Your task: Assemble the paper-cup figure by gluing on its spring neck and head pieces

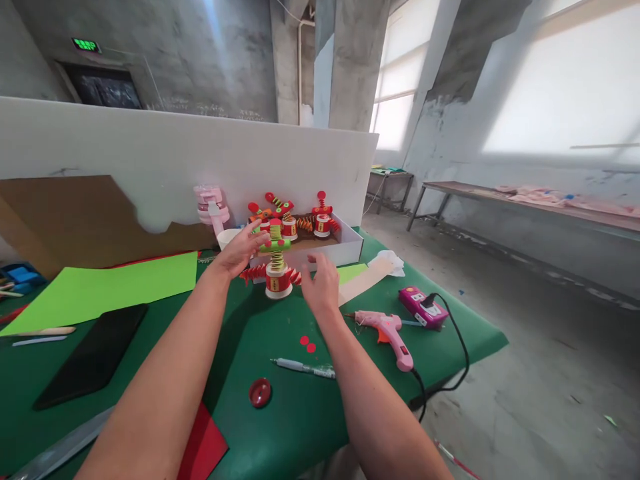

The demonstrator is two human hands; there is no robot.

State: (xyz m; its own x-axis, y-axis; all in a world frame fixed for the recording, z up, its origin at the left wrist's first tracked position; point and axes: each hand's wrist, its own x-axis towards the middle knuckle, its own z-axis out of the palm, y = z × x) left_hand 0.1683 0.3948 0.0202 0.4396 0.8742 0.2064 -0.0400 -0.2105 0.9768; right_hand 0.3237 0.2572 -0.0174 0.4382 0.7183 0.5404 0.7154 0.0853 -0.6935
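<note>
A paper-cup figure (279,283) stands upright in the middle, with a red and gold band, a white rim, red pleated arms and a yellow-green folded neck. Across its top lies a green paper roll (275,246) with red dots. My left hand (242,251) is at the upper left of the figure, fingers stretched and apart beside the roll; whether they touch it I cannot tell. On the other side, my right hand (323,283) has loosely bent fingers, thumb apart, close to the red arm's end. I see nothing held in either hand.
Similar figures stand in a white box (345,249) behind. A pink glue gun (385,327), a magenta power box (423,307) with a black cord, a pen (304,367), red paper dots (307,344) and a dark red lid (260,393) lie nearby. Green paper (120,287) is left.
</note>
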